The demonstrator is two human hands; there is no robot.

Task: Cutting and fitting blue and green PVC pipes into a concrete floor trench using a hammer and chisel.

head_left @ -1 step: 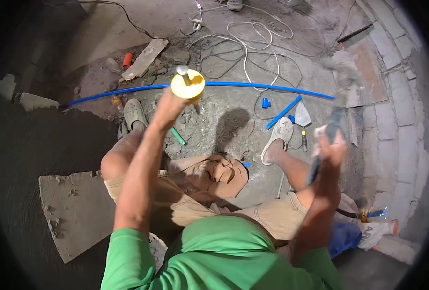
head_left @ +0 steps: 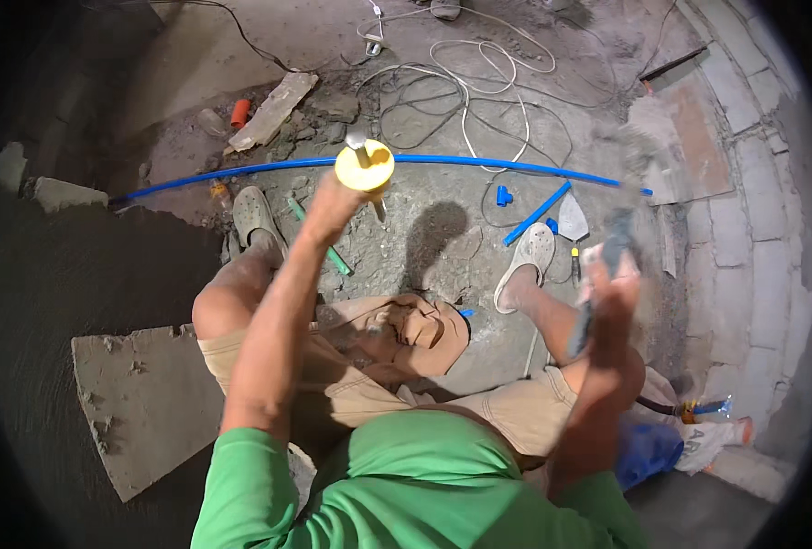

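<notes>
My left hand [head_left: 335,207] is wrapped round a chisel [head_left: 365,167] with a round yellow hand guard. Its metal striking end sticks up above the guard, and the blade points down toward broken, chipped ground. At the right, my right hand [head_left: 615,279] grips a hammer [head_left: 619,236] by its dark handle. The hammer's head is raised and smeared by motion, well apart from the chisel. Beyond the chisel a long blue pipe [head_left: 479,162] runs across the floor. A green tube [head_left: 338,261] lies beneath my left forearm.
By my right shoe are a trowel [head_left: 573,220], a short blue pipe [head_left: 539,213] and a blue fitting [head_left: 504,195]. Coiled cables [head_left: 465,87] spread over the far floor. A block wall [head_left: 731,247] bounds the right side. A flat board [head_left: 145,403] lies at the left, rubble [head_left: 333,108] farther off.
My left hand and the chisel have shifted slightly to the right. My right hand and the hammer have moved a little to the left.
</notes>
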